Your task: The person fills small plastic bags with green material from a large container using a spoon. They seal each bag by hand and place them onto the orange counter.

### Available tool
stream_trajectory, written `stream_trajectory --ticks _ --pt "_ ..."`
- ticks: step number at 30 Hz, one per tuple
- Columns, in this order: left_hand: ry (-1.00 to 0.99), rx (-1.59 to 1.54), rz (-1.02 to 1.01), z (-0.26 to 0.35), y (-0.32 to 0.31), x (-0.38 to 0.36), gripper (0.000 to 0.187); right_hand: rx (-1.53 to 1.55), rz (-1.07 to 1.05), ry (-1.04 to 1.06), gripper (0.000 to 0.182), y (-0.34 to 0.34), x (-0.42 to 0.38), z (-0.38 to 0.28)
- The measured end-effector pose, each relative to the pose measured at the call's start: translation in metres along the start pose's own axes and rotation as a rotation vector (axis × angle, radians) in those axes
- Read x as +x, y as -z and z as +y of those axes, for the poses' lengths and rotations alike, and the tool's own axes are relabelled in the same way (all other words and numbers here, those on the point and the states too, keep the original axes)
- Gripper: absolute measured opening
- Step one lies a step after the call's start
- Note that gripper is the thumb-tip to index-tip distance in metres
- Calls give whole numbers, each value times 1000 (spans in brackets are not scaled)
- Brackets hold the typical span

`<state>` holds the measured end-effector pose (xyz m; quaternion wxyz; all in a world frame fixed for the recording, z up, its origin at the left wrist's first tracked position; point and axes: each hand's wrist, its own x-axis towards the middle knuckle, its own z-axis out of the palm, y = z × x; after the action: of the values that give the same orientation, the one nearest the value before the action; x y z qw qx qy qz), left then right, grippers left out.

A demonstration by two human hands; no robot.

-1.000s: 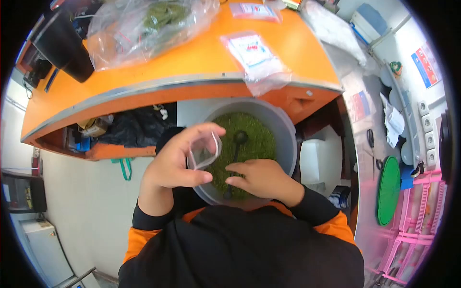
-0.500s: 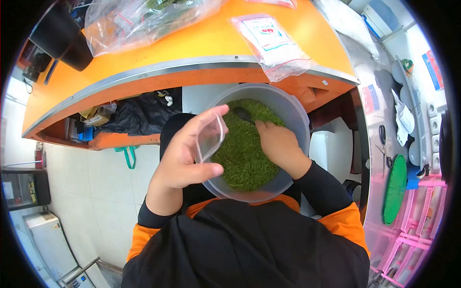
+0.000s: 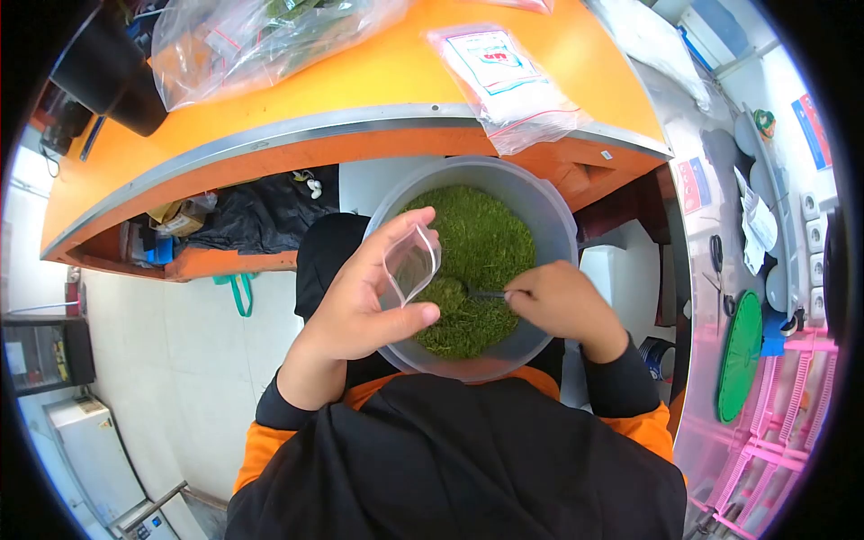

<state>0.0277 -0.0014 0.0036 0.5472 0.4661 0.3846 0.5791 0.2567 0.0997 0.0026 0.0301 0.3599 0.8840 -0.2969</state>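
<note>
In my left hand (image 3: 364,297) is a small clear plastic bag (image 3: 413,265), its mouth held open between thumb and fingers. It hangs over the left side of a large translucent tub (image 3: 560,216). Chopped green herbs (image 3: 477,225) fill the lower part of the tub. My right hand (image 3: 567,301) grips the handle of a black spoon (image 3: 486,293) at the tub's right side. The spoon's bowl is close to the bag, heaped with herbs and partly hidden by them.
An orange table (image 3: 360,76) curves across the front, bearing a pack of clear bags (image 3: 504,76), a large plastic bag of greens (image 3: 261,45) and a black container (image 3: 108,72). At the right are scissors (image 3: 716,261), a green lid (image 3: 740,360) and pink racks (image 3: 792,405).
My right hand has drawn back toward me and to the right, bringing the spoon from the far side of the herbs to near the bag. My left hand has shifted slightly right with the bag.
</note>
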Motion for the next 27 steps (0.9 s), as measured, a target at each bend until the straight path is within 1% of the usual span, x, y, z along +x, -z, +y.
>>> stream_trajectory --ticks 2,4,6,7,8,9,12,15,18,21,24,27 --pt "9 69 31 -3 -2 3 81 143 108 -62 23 23 -10 -3" --pt "9 193 32 -10 -2 7 79 180 213 -114 23 37 -20 -2" --pt "-19 428 -27 -10 -5 13 74 232 298 -156 21 49 -29 -4" --pt "-34 546 -54 -10 -8 17 72 237 345 -149 20 53 -33 -8" --pt "-38 583 -50 -13 -10 21 66 242 393 -142 19 56 -36 -11" --pt "-9 569 -59 -15 -13 24 66 249 439 -135 18 57 -39 -14" --pt "56 530 -84 -19 -21 29 66 60 612 39 13 48 -39 -18" --pt "66 491 -32 -24 -25 32 67 -126 659 93 15 47 -40 -23" --pt "24 525 31 -29 -24 32 66 -81 716 93 14 48 -41 -20" --pt "3 676 68 -19 -28 30 60 0 756 -19 12 46 -36 -11" --pt "-51 896 139 -21 -33 29 62 -97 830 33 17 32 -24 -24" --pt "-215 1039 212 -36 -35 29 67 47 681 283 20 13 -16 -45"
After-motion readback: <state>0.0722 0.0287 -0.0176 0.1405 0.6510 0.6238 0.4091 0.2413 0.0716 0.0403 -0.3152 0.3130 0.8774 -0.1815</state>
